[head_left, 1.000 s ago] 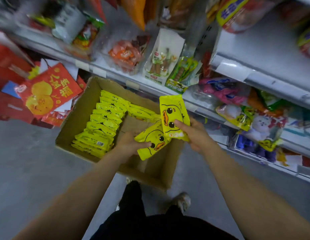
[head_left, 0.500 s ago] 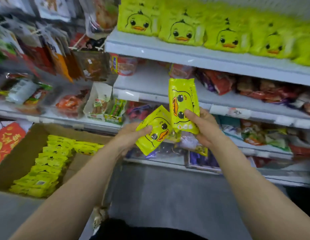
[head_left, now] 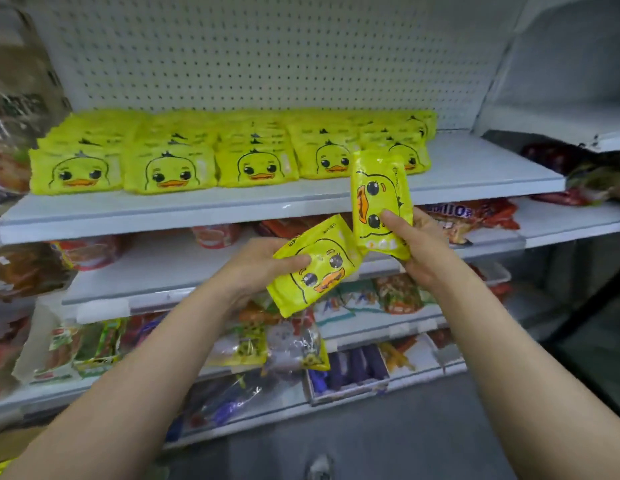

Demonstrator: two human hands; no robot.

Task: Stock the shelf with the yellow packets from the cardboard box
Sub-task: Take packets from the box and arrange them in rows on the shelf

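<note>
On the white shelf (head_left: 232, 206), yellow duck packets (head_left: 170, 168) stand in rows across its left and middle. Below the shelf edge, the left hand (head_left: 263, 268) has its grip around a tilted yellow packet (head_left: 315, 271). Just right, touching it, the right hand (head_left: 417, 244) grips an upright packet (head_left: 379, 199) before the shelf edge.

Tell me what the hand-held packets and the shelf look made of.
Packet in the left hand and packet in the right hand: likely glossy plastic film, judging by bright glints and soft creases. Top shelf: probably painted metal, with a smooth matt white surface and thin folded front edge; the look alone leaves this open.
</note>
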